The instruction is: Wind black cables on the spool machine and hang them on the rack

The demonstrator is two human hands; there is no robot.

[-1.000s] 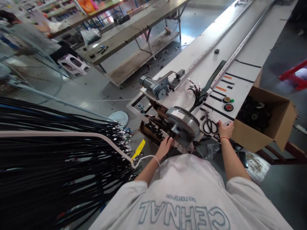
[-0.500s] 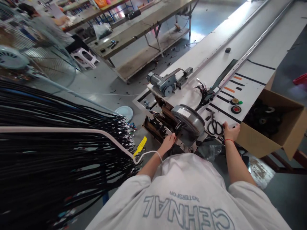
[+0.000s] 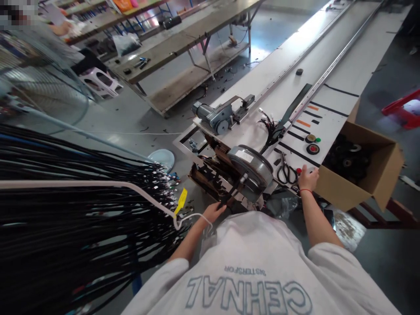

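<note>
My left hand (image 3: 215, 211) is closed on a black cable (image 3: 233, 190) in front of a large grey reel (image 3: 251, 165). The cable has a pale end near the reel. At the right, my right hand (image 3: 308, 178) rests at the edge of the white bench (image 3: 278, 103), its fingers bent beside a small red item (image 3: 299, 171); whether it holds anything is hidden. Black-handled scissors (image 3: 287, 173) lie just left of that hand. Behind the reel, a bundle of black wires (image 3: 269, 129) lies on the bench, near a grey motor unit (image 3: 216, 117).
Many black cables (image 3: 82, 210) hang at the left beside a pale bent pipe (image 3: 131, 186) with a yellow tag (image 3: 181, 201). A cardboard box (image 3: 377, 175) stands at the right. Tape rolls (image 3: 313, 149) lie on the bench. A person sits at the upper left near a stool (image 3: 101, 82).
My left hand has moved left and down, away from the reel, with the black cable now showing in it. My right hand stays at the bench edge. The whole view has shifted slightly.
</note>
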